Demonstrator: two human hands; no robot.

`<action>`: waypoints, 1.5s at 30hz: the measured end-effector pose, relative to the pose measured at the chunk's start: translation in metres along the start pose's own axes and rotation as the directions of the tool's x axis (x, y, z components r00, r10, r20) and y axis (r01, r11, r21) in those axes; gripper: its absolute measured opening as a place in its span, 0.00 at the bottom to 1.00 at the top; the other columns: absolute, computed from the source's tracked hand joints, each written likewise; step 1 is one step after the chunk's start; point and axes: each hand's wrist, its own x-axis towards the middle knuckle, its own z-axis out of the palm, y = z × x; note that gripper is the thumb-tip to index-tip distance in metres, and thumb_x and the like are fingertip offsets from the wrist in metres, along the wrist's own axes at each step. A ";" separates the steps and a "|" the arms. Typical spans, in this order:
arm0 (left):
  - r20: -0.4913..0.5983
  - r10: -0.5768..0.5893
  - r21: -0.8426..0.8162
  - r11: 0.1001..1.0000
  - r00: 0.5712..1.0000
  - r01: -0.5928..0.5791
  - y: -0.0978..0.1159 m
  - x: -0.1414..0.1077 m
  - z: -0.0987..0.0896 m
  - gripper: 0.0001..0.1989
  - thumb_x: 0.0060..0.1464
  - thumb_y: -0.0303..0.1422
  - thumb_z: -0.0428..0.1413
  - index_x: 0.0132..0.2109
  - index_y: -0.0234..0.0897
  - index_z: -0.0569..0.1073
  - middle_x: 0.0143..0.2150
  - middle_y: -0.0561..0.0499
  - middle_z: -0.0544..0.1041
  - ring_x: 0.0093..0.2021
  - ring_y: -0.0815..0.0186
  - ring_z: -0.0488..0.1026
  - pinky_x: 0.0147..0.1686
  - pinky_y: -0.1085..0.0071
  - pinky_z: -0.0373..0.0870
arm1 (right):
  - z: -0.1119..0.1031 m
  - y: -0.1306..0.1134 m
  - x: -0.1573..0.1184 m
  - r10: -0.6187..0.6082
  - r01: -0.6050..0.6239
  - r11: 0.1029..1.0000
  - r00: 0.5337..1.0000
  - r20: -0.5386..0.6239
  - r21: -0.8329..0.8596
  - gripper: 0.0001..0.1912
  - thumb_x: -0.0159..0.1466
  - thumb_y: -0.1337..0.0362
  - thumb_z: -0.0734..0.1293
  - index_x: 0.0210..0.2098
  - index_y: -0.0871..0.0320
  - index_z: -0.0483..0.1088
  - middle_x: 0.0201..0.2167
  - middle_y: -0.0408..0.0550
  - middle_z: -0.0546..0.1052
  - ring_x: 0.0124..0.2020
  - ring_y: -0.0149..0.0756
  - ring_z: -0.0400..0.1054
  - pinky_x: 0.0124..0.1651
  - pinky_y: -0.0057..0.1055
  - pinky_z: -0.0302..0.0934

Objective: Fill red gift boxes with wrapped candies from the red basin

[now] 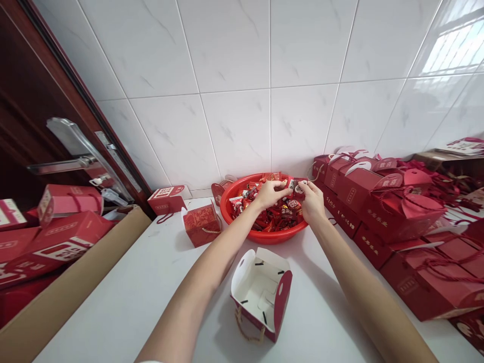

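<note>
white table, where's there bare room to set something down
Widest patch: the left front of the white table, between the cardboard carton and left forearm. Smaller one: between the open box and right forearm. Crowded: right side, with stacked boxes, and the back, around the red basin.

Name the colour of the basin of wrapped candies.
The plastic basin is bright red, clearest in head view.

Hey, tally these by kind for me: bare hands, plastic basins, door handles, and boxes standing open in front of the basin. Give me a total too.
Bare hands: 2, the left hand and the right hand
Plastic basin: 1
Door handle: 1
Open box in front of the basin: 1
Total: 5
</note>
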 end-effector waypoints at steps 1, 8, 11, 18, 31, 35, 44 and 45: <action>0.009 0.013 -0.009 1.000 1.000 -0.013 0.000 0.000 0.000 0.27 0.41 0.56 0.64 0.30 0.33 0.74 0.26 0.55 0.71 0.29 0.67 0.66 0.33 0.71 0.62 | 0.000 0.000 0.000 0.007 -0.007 1.000 1.000 -0.009 0.001 0.10 0.43 0.61 0.74 0.23 0.56 0.72 0.23 0.39 0.75 0.25 0.29 0.67 0.31 0.26 0.63; 0.057 0.083 -0.005 0.997 0.995 -0.083 -0.003 0.001 -0.002 0.25 0.41 0.52 0.66 0.27 0.33 0.73 0.25 0.55 0.71 0.30 0.66 0.67 0.33 0.71 0.62 | 0.000 -0.002 -0.001 0.044 -0.044 0.999 0.999 -0.026 0.014 0.08 0.43 0.63 0.74 0.23 0.56 0.74 0.23 0.40 0.77 0.26 0.31 0.69 0.31 0.27 0.65; 0.043 0.111 0.039 0.993 0.993 -0.113 -0.003 0.001 -0.004 0.24 0.42 0.51 0.66 0.23 0.34 0.69 0.22 0.58 0.66 0.28 0.68 0.64 0.32 0.72 0.60 | 0.000 -0.002 0.000 0.053 -0.053 0.999 0.998 -0.017 0.011 0.08 0.44 0.64 0.74 0.23 0.56 0.74 0.24 0.40 0.77 0.26 0.31 0.69 0.31 0.28 0.66; -0.002 0.148 0.077 0.986 0.989 -0.147 -0.003 0.001 -0.004 0.23 0.46 0.47 0.64 0.21 0.34 0.67 0.21 0.57 0.65 0.28 0.68 0.65 0.32 0.72 0.61 | -0.001 -0.002 0.002 0.099 -0.102 0.994 0.994 0.050 0.048 0.11 0.45 0.63 0.76 0.26 0.55 0.73 0.25 0.38 0.77 0.26 0.29 0.69 0.28 0.25 0.63; 0.276 -0.213 0.597 0.802 0.937 0.006 -0.003 -0.005 0.008 0.13 0.39 0.21 0.58 0.34 0.37 0.81 0.34 0.48 0.82 0.37 0.58 0.77 0.40 0.70 0.70 | -0.004 -0.005 0.005 0.090 -0.082 0.991 0.993 -0.078 0.108 0.10 0.51 0.66 0.74 0.26 0.56 0.67 0.23 0.35 0.74 0.24 0.29 0.70 0.30 0.27 0.65; 0.295 -0.224 0.606 0.795 0.929 0.000 -0.003 -0.005 0.009 0.10 0.37 0.29 0.64 0.33 0.38 0.81 0.31 0.49 0.80 0.34 0.59 0.76 0.37 0.70 0.70 | -0.002 -0.006 0.004 0.079 -0.071 0.991 0.994 -0.071 0.110 0.10 0.51 0.66 0.73 0.26 0.56 0.66 0.22 0.35 0.74 0.25 0.29 0.70 0.31 0.27 0.66; 0.437 -0.312 0.469 0.879 0.844 0.082 0.011 -0.010 0.000 0.12 0.43 0.38 0.62 0.18 0.38 0.73 0.17 0.54 0.70 0.18 0.68 0.62 0.22 0.70 0.57 | -0.001 -0.006 0.003 0.053 -0.044 0.991 0.997 -0.061 0.127 0.10 0.50 0.67 0.73 0.25 0.56 0.67 0.22 0.35 0.74 0.25 0.29 0.70 0.33 0.27 0.66; 0.436 -0.329 0.454 0.884 0.838 0.111 0.012 -0.010 -0.001 0.16 0.44 0.41 0.62 0.16 0.38 0.72 0.16 0.54 0.68 0.18 0.68 0.61 0.22 0.69 0.56 | -0.001 -0.005 0.003 0.052 -0.042 0.990 0.996 -0.068 0.132 0.09 0.50 0.67 0.73 0.25 0.56 0.67 0.22 0.35 0.74 0.25 0.28 0.70 0.32 0.27 0.66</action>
